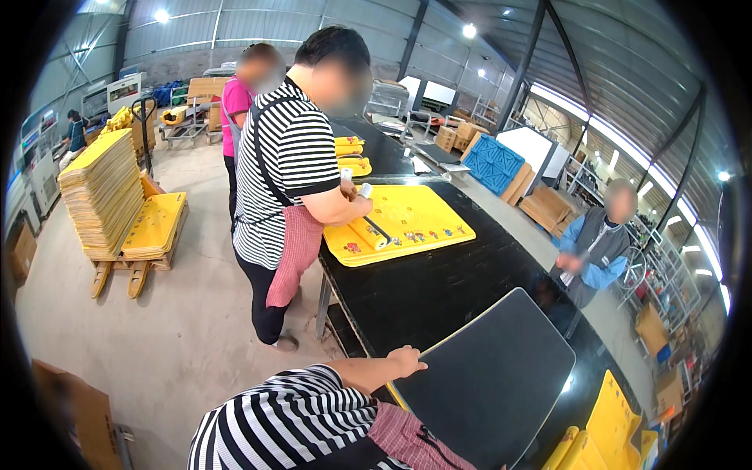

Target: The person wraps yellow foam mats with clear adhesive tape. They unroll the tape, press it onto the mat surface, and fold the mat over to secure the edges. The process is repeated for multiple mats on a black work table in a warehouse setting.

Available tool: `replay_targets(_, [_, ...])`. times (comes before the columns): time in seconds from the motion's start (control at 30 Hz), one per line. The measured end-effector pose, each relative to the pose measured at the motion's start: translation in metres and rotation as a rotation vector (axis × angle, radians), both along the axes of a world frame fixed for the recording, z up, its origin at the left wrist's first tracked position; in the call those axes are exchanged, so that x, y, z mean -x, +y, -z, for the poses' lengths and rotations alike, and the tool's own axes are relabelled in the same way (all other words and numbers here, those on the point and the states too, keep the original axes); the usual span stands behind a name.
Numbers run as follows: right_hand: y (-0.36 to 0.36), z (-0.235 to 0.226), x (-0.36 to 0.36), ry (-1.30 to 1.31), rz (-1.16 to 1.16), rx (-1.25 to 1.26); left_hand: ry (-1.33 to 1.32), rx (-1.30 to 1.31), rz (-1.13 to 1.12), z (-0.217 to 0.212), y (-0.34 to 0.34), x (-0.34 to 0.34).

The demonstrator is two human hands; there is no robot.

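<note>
My left hand (406, 362) is closed on the left edge of a large rounded-corner mat (489, 376), thumb and fingers at its rim. The mat's plain dark grey side faces up, and a thin yellow edge shows along its left. Beneath it is the long black table (392, 305). My right hand is out of view. At the lower right lie yellow printed mats (611, 415), partly rolled or folded. Farther up the table, a person in a striped shirt (286, 149) holds a white roll over a flat yellow mat (427, 207) with small coloured figures.
Left of the table, a tall stack of yellow mats (98, 196) stands on a pallet with a pallet jack. Another person in pink (236, 98) stands behind the striped one. Across the table is a person in a vest (595, 247). Rolled yellow mats (352, 157) lie farther back.
</note>
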State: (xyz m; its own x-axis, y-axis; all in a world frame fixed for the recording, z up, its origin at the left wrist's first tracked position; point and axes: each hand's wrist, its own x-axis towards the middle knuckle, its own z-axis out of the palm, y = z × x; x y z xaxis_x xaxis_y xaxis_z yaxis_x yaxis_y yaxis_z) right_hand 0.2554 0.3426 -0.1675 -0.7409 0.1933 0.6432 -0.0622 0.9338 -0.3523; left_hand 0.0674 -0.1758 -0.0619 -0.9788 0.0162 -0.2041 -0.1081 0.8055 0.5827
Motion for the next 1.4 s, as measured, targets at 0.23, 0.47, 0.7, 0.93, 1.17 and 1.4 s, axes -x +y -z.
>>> replay_targets(0.23, [-0.003,-0.002,0.003,0.005,-0.002,-0.027,0.004,0.025,-0.002,-0.001,-0.002,0.000])
replay_targets(0.47, [-0.023,-0.027,-0.004,-0.038,0.071,0.061,0.036,0.053,0.019,0.010,0.002,0.013])
replay_targets(0.7, [-0.045,-0.086,-0.013,-0.324,0.052,0.428,0.070,0.111,0.027,-0.017,-0.004,-0.025])
replay_targets(0.93, [-0.046,-0.123,-0.059,-0.663,-0.321,1.618,-0.415,-0.930,-0.140,-0.023,-0.010,-0.079])
replay_targets(1.17, [-0.078,-0.147,-0.024,-0.047,-0.563,1.782,-0.519,-1.582,0.117,-0.019,0.044,-0.064])
replay_targets(1.4, [-0.106,-0.160,0.056,-0.269,-0.110,-0.092,0.666,0.170,0.590,-0.053,0.114,-0.015])
